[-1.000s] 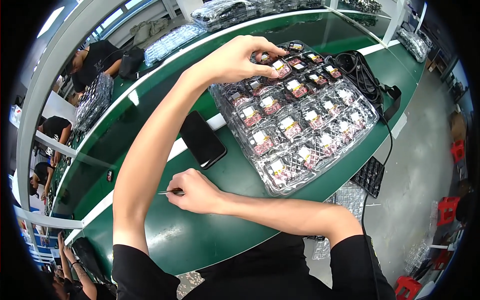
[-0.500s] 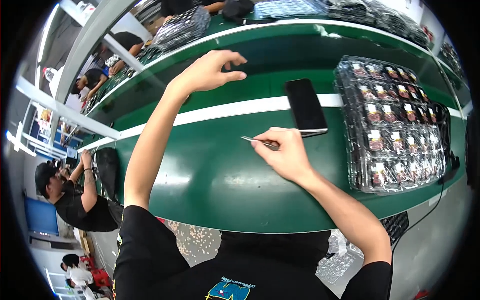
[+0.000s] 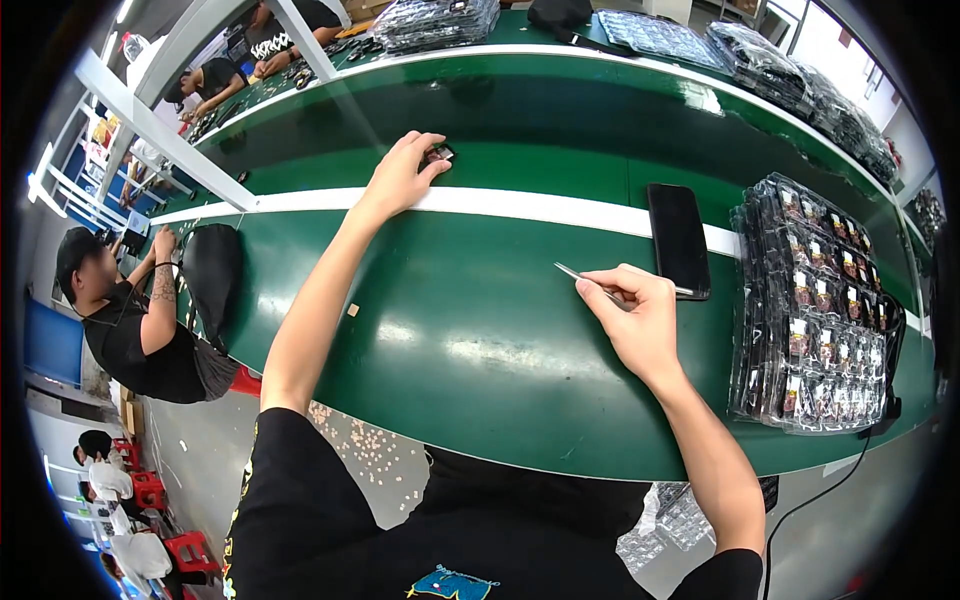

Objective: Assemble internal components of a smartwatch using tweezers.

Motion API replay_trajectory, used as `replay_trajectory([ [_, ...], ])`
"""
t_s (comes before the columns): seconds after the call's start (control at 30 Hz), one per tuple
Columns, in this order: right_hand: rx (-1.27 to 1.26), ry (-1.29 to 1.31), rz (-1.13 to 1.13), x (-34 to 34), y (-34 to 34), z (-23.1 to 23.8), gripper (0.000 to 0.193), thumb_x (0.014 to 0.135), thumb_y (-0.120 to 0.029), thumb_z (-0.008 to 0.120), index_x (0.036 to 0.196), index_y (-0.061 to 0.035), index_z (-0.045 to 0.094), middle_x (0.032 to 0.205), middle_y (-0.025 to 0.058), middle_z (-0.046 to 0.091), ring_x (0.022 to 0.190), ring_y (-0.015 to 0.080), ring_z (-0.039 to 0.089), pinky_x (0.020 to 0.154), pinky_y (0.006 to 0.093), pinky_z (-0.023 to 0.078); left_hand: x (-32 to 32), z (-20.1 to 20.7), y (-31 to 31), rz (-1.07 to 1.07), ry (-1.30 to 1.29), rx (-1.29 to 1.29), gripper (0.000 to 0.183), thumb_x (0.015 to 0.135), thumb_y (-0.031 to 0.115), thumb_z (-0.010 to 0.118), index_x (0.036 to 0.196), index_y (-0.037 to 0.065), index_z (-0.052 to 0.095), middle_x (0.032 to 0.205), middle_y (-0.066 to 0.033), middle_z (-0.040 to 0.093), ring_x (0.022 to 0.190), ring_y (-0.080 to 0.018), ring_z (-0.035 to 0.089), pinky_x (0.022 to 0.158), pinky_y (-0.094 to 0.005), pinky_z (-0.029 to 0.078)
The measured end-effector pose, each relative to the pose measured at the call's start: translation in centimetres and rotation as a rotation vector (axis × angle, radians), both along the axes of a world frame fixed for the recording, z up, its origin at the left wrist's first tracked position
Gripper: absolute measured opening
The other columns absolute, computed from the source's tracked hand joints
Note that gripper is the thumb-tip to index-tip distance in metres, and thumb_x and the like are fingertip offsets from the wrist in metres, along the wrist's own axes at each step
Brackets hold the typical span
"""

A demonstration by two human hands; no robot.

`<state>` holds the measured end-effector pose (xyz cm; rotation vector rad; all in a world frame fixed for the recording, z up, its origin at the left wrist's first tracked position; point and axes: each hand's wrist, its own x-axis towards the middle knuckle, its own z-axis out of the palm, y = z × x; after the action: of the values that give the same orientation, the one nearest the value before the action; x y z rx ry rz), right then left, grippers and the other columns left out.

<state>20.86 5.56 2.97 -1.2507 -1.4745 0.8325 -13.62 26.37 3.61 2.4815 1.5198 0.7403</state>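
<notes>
Head view: the person's left hand (image 3: 400, 180) reaches far out over the green conveyor belt (image 3: 450, 330), past its white stripe (image 3: 520, 205). Its fingertips curl down onto a small dark component (image 3: 438, 154) that lies on the belt just beyond the stripe; the fingers touch it, though whether they have actually pinched it cannot be told.

The right hand (image 3: 635, 320) rests nearer the person, right of centre on the belt. Thumb and fingers are closed around a pair of thin metal tweezers (image 3: 585, 281), whose tips point left and slightly away, with nothing visible between them.

Just beyond the right hand lies a black phone (image 3: 677, 238), face up, crossing the white stripe. Further right, a stack of clear plastic trays (image 3: 815, 310) with rows of small red and white parts sits on the belt, near its right end.

At the left, beside the belt, a seated person in a black shirt (image 3: 125, 330) bends over their own work. More tray stacks (image 3: 440, 20) line the far side.
</notes>
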Motion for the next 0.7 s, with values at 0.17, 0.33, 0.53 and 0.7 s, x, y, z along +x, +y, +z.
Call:
replay_trajectory([
  [0.17, -0.091, 0.166, -0.036, 1.0, 0.2, -1.0, 0.014, 0.098, -0.008, 0.084, 0.107, 0.0031, 0.085, 0.081, -0.002, 0.071, 0.074, 0.0019, 0.058, 0.066, 0.0217, 0.045, 5.4, 0.9, -7.8, -0.472, -0.062, -0.071, 0.048, 0.102, 0.012, 0.073, 0.15, 0.012, 0.068, 0.121, -0.0127, 0.067, 0.115, -0.0292, 0.066, 0.107, -0.0407, 0.054],
  [0.33, -0.157, 0.221, -0.064, 1.6, -0.1, -0.4, 0.011, 0.1, 0.001, 0.08, 0.108, 0.0067, 0.083, 0.088, -0.0019, 0.069, 0.078, 0.0017, 0.06, 0.069, 0.0199, 0.046, 8.4, 1.4, -14.0, -0.583, 0.068, -0.062, 0.049, 0.094, 0.044, 0.085, 0.132, 0.016, 0.075, 0.111, -0.0063, 0.061, 0.101, -0.0259, 0.062, 0.09, -0.0401, 0.049],
  [0.53, -0.148, 0.192, -0.023, 0.8, 0.0, -0.2, 0.012, 0.101, 0.001, 0.08, 0.11, 0.006, 0.083, 0.084, -0.0054, 0.062, 0.073, -0.0003, 0.052, 0.063, 0.0202, 0.037, 6.2, 0.5, -13.7, -0.523, -0.042, -0.096, 0.065, 0.081, 0.043, 0.096, 0.133, 0.012, 0.074, 0.121, -0.0061, 0.067, 0.105, -0.0271, 0.064, 0.094, -0.0397, 0.049],
  [0.7, -0.179, 0.174, -0.035, 0.5, -0.1, 0.3, 0.012, 0.1, 0.002, 0.08, 0.111, 0.0059, 0.083, 0.082, -0.0052, 0.063, 0.072, -0.0007, 0.051, 0.062, 0.0199, 0.036, 6.4, -0.1, -13.2, -0.529, -0.155, -0.198, 0.053, 0.08, 0.023, 0.097, 0.127, 0.01, 0.077, 0.112, -0.0051, 0.07, 0.105, -0.0263, 0.065, 0.095, -0.04, 0.05],
])
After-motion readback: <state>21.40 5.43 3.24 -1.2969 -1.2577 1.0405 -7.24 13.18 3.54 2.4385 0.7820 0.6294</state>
